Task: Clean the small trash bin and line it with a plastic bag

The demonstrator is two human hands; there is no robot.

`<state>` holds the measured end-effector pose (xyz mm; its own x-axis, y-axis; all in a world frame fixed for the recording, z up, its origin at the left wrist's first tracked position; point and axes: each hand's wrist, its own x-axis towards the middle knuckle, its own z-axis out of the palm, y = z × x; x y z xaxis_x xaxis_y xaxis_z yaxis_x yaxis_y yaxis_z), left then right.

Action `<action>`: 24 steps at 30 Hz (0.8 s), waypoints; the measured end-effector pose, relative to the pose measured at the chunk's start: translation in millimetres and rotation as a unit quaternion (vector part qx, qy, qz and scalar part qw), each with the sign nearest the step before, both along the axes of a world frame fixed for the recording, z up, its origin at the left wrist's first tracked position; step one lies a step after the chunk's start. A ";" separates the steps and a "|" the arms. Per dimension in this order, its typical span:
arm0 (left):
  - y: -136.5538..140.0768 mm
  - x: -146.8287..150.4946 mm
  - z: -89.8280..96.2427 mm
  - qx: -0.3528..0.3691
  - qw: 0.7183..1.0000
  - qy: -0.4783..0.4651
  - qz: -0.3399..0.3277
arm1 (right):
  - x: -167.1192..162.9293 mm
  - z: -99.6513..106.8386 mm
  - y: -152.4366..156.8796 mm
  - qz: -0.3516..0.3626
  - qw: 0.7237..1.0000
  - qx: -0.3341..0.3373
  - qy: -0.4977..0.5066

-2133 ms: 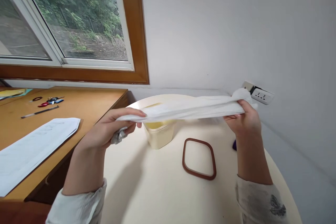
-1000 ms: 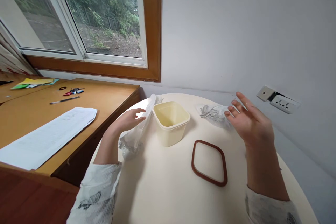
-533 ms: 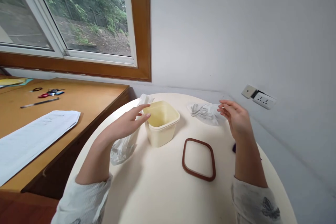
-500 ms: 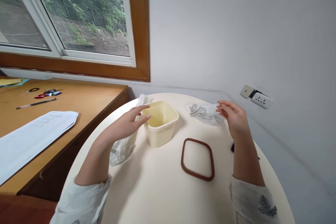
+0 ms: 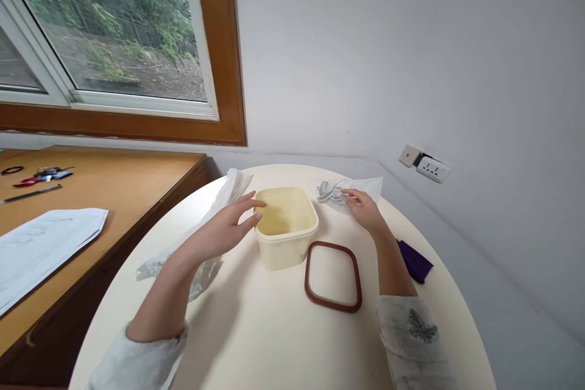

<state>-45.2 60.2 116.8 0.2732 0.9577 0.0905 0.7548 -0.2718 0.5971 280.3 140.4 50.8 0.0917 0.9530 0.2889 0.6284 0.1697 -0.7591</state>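
Observation:
A pale yellow plastic tub point(image 5: 286, 254) stands upright on the round white table, its open top facing me. Beside its left rim is my left hand point(image 5: 226, 228), with thumb and fingers apart and nothing held. My right hand point(image 5: 364, 210) hovers at a crumpled clear plastic bag point(image 5: 329, 192) behind and right of the tub. Its fingers are loosely curled and apart; whether they touch the bag is hard to see. A brown rounded rectangular ring point(image 5: 333, 304) lies flat to the right of the tub. Another clear plastic bag point(image 5: 205, 277) lies partly hidden behind my left arm.
A folded purple cloth point(image 5: 415, 261) lies beside my right forearm. The wooden desk point(image 5: 137, 177) at the left bears white papers point(image 5: 50, 250), a pen point(image 5: 31, 194) and keys point(image 5: 48, 174). A wall socket point(image 5: 433, 169) and a window are beyond the round table point(image 5: 283, 341).
My right hand has moved left and slightly down, over the plastic bag. My left hand stays by the tub's rim. The view has turned a little right, uncovering the purple cloth.

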 end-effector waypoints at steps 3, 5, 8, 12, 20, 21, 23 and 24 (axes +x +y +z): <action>-5.2 1.9 5.8 0.024 1.000 0.015 -0.003 | 1.5 -4.6 1.7 -0.006 1.000 -0.011 -0.016; -10.6 1.9 11.7 0.035 0.999 0.029 -0.017 | 2.5 -6.5 3.4 -0.011 0.999 -0.015 -0.028; -18.5 1.2 18.9 0.022 0.997 0.046 -0.057 | 3.0 -7.9 5.1 -0.020 0.999 -0.017 -0.046; -21.4 1.0 19.5 -0.002 0.992 0.076 -0.100 | -0.9 -7.9 4.3 -0.026 0.997 -0.019 -0.068; -22.8 7.3 26.6 -0.025 0.987 0.116 -0.109 | -26.4 -1.0 25.8 -0.078 0.982 -0.049 -0.164; -23.6 7.3 27.5 -0.026 0.986 0.117 -0.112 | -29.0 1.0 31.9 -0.082 0.974 -0.066 -0.202; -24.6 5.6 27.5 -0.023 0.987 0.113 -0.116 | -33.0 3.9 44.4 -0.082 0.957 -0.093 -0.263; -24.7 4.1 26.7 -0.020 0.987 0.108 -0.118 | -34.4 4.3 50.2 -0.079 0.952 -0.102 -0.277</action>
<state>-41.1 35.5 143.5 0.4976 0.8668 -0.0309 0.7845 -0.4346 0.4423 246.0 190.6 55.1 0.1259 0.9814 0.1451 0.9473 -0.0755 -0.3113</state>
